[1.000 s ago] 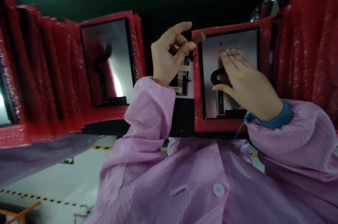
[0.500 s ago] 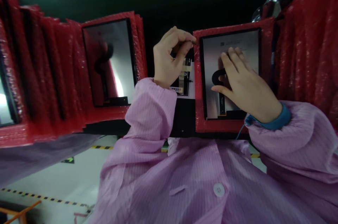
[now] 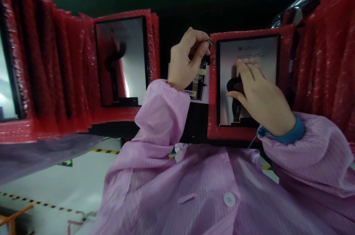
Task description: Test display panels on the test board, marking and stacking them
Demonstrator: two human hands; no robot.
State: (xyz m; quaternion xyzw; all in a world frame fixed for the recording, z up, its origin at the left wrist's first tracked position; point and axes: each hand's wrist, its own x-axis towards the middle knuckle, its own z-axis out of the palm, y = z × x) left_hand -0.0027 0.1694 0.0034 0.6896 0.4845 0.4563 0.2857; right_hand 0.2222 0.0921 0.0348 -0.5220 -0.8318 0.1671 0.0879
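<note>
My left hand (image 3: 188,57) is closed in a pinch at the upper left corner of a display panel (image 3: 257,68). A small dark, thin piece (image 3: 210,42) sticks out between its thumb and forefinger; its kind I cannot make out. The panel lies back side up on a red bubble-wrap sheet (image 3: 213,98). My right hand (image 3: 257,92) rests over the panel with fingers stretched and thumb apart. Its thumb and fingers lie beside a curved black flex cable (image 3: 235,105), partly covering it. A blue wrist strap (image 3: 292,131) circles the right wrist.
Another panel (image 3: 133,61) lies in red bubble wrap to the left. Upright red bubble-wrap sheets stand in rows at the far left (image 3: 61,72) and right (image 3: 330,57). Between the panels lies a black labelled part (image 3: 200,79). A shiny clear roll (image 3: 302,6) sits at the back right.
The view has shifted slightly, so the panels appear further right. My left hand keeps its pinch, the dark piece now showing more plainly. My right hand sits slightly lower on the panel.
</note>
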